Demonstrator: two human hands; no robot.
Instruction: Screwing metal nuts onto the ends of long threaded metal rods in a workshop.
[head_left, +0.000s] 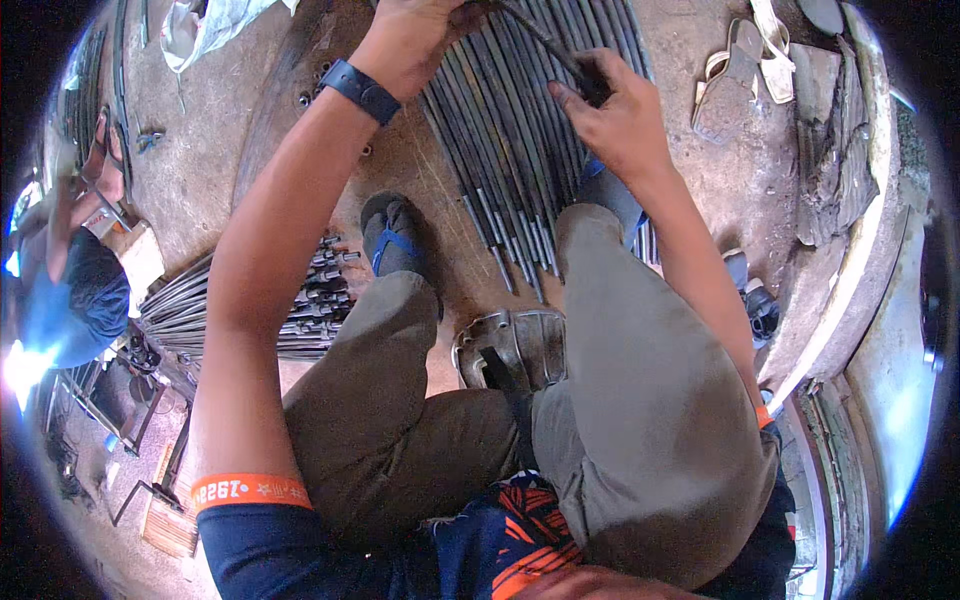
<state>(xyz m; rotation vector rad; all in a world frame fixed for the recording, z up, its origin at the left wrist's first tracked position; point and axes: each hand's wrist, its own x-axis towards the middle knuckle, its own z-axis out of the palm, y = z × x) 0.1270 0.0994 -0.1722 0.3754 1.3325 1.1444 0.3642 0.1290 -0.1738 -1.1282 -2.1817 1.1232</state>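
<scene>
A dark metal rod (540,38) slants between my two hands above a fanned-out row of long grey metal rods (500,130) on the floor. My right hand (625,115) is closed around its nearer end, thumb toward the left, with the fingers partly hidden behind. At the upper edge, my left hand (415,40), with a dark band on the wrist, is closed at the rod's far end; the picture cuts off part of this hand. The laid-out rods have thinner tips pointing toward me, between my feet.
A bundle of rods with thicker ends (320,300) lies at my left. A metal casting (510,350) sits between my legs. Sandals (745,75) and a weathered board (835,150) lie on the right. Another person (75,290) is at far left near a bright light.
</scene>
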